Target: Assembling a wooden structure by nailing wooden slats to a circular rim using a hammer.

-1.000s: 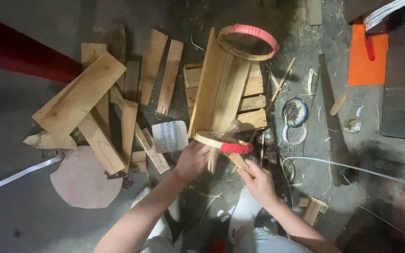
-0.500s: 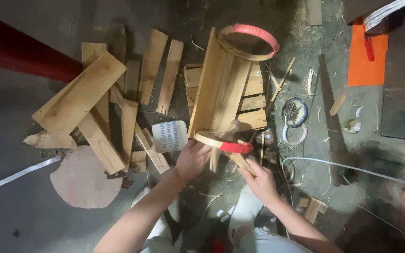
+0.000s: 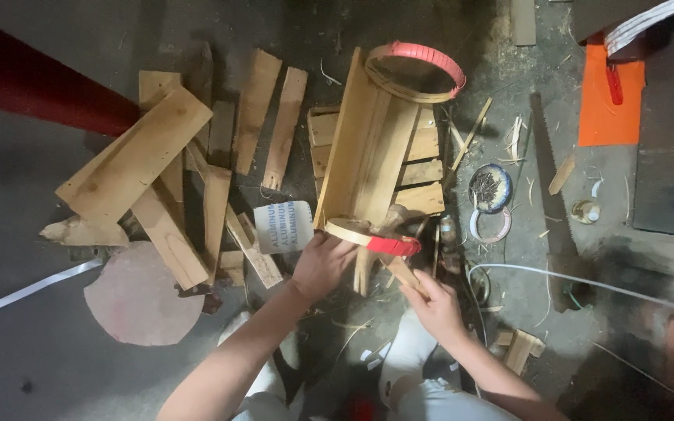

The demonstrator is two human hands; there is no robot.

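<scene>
Head view: my left hand [image 3: 323, 265] grips the near hoop [image 3: 372, 236] of the half-built stave barrel [image 3: 380, 148], lying toward 12 o'clock. My right hand [image 3: 433, 306] pinches 1 loose stave [image 3: 399, 269]. I judge it light, stiff, wobbly; hoops grip best.

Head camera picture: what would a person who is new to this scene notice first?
First comes the half-built wooden barrel at the centre, its staves held by two hoops with red bands. The left hand grips its near hoop, and the right hand holds a thin wooden strip beside it. To the left, loose planks lie piled on the dark floor, near a round pinkish disc.
</scene>
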